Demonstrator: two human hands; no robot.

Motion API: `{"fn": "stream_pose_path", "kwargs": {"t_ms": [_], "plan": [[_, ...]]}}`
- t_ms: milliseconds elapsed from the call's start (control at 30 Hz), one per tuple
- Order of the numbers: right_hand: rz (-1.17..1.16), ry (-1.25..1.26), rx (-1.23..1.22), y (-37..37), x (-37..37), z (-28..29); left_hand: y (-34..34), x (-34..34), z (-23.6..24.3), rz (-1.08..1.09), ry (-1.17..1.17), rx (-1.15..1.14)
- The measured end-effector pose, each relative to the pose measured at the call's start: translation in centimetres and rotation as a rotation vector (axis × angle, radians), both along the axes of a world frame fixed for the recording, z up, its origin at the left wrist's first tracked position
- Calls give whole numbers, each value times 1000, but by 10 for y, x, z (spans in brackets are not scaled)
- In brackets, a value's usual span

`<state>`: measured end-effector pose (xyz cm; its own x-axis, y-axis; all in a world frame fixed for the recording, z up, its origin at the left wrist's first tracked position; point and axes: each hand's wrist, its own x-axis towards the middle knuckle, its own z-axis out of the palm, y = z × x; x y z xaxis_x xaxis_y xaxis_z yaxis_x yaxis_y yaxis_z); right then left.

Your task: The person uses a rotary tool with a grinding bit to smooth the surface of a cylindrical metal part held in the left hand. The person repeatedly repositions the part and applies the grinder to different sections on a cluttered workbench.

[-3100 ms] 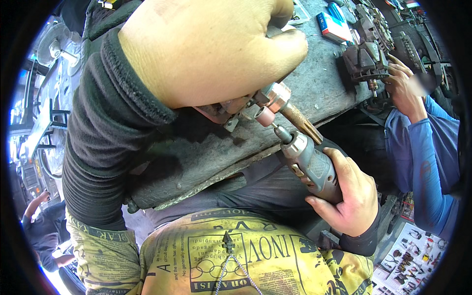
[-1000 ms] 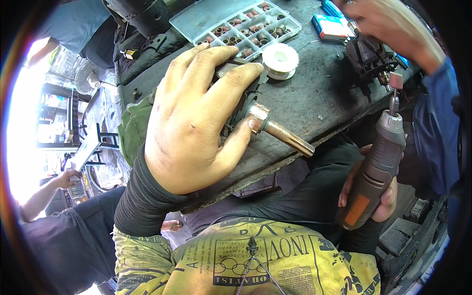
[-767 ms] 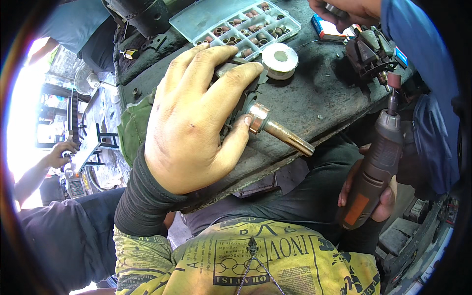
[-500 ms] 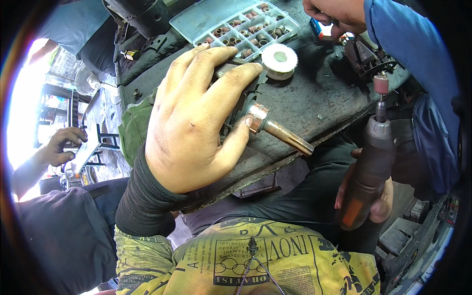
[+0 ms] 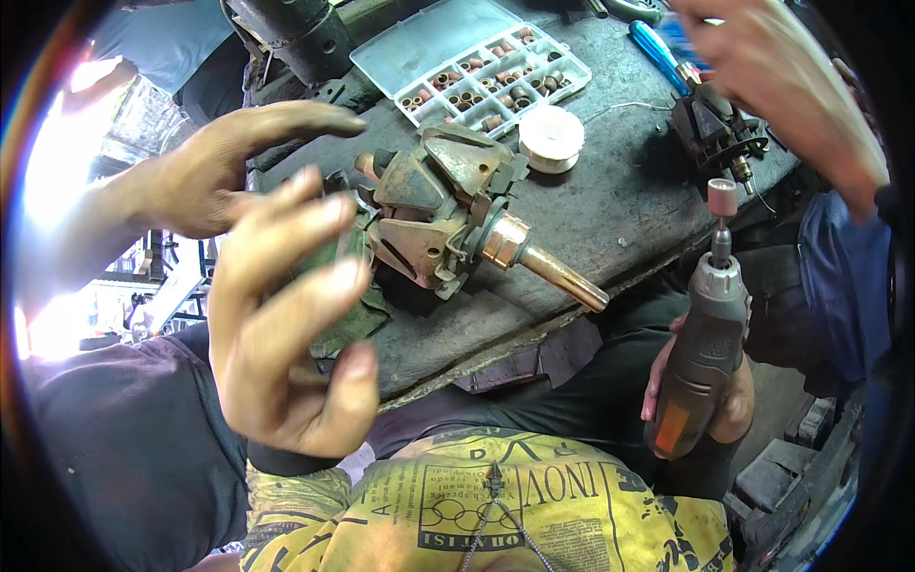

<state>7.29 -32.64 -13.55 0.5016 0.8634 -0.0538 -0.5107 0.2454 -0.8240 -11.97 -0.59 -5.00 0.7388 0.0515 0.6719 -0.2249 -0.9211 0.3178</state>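
Observation:
My left hand (image 5: 281, 334) is off the bench, blurred, its fingers spread and holding nothing. Just beyond its fingertips lies an alternator rotor (image 5: 419, 205) with claw-shaped poles, its copper slip rings and shaft pointing toward the near right. A rotary tool (image 5: 701, 348), dark grey with an orange patch, stands upright in my right hand (image 5: 736, 396), whose fingers wrap round its body. The sanding drum (image 5: 722, 196) on its tip points up, apart from the rotor. Another person's hand (image 5: 205, 176) reaches in from the left, close to the rotor's far-left side.
Behind the rotor, a clear compartment box (image 5: 496, 81) holds several sanding drums. Beside it stands a white spool (image 5: 551, 139). At the far right, a co-worker's blurred hand (image 5: 777, 76) hovers over a second rotor (image 5: 715, 124) and a blue-handled tool (image 5: 658, 55). Green cloth (image 5: 357, 329) lies at the bench's left.
My left hand has let go of the rotor and moved left and nearer me. The other person's hand has come in from the left. The co-worker's hand at right has moved right.

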Motion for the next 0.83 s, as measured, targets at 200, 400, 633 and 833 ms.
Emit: {"fn": "stream_pose_path", "kwargs": {"t_ms": [200,400,633,833], "plan": [[-8,16,-41,2,-4,-3,-22,-39,-26,90,-101,-75],[-20,-24,2,9,-6,-11,-17,-44,-51,1,-138,-95],[46,24,-71,9,-6,-6,-23,-40,-67,-15,-247,-130],[102,-31,12,20,-7,-15,-23,-46,-77,-109,-393,-101]]}}
